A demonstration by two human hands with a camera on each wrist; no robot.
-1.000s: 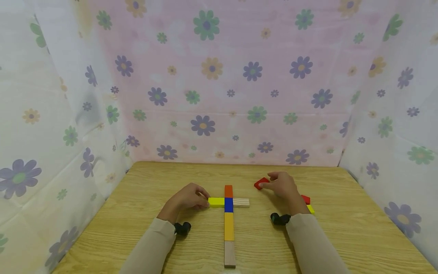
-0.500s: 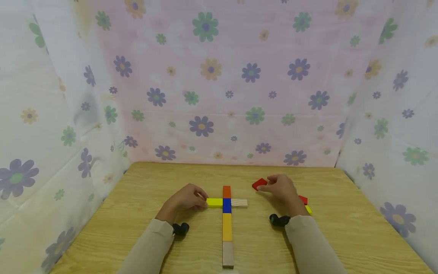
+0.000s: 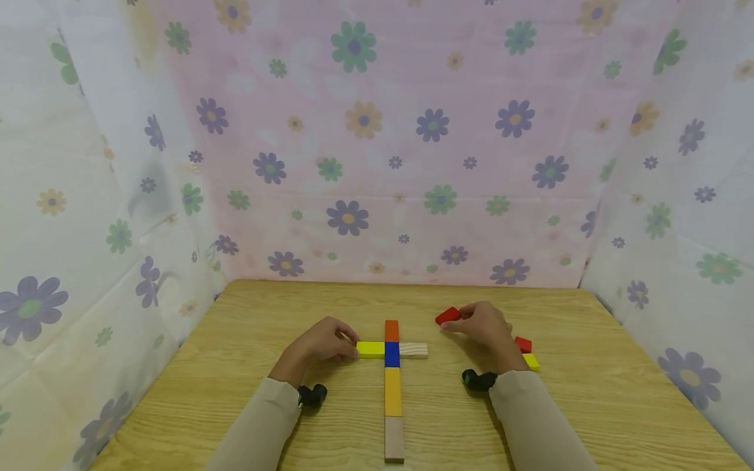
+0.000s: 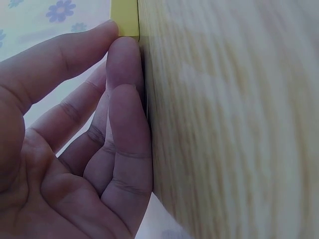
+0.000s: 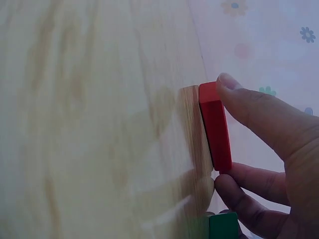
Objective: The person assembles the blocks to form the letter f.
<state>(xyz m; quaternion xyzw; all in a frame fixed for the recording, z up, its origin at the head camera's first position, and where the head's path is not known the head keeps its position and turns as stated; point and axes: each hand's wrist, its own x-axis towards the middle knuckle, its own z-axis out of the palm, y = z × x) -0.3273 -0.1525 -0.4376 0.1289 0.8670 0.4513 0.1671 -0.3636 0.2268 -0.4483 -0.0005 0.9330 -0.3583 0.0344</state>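
Note:
Wooden blocks form a cross on the table [image 3: 247, 405]: orange [image 3: 391, 331], blue [image 3: 392, 354], amber [image 3: 393, 391] and brown [image 3: 394, 438] in a column, yellow [image 3: 371, 350] and pale wood [image 3: 413, 350] as arms. My left hand [image 3: 326, 340] rests at the yellow block's outer end, thumb tip at its corner and a fingertip against its end. To the right of the column, my right hand [image 3: 483, 325] pinches a red block [image 3: 449, 316] between thumb and fingers. In the right wrist view, a green block [image 5: 223, 226] shows beside the lower fingers; the hand hides it in the head view.
Another red block [image 3: 523, 345] and a second yellow block [image 3: 531, 362] lie right of my right forearm. A flowered cloth [image 3: 400, 144] encloses the table at the back and both sides. Black wrist cameras [image 3: 313, 395] sit on both wrists.
The red block has turned slightly in the right fingers, and the right hand has shifted slightly. The left hand stays at the yellow block's end. The head view moved a little.

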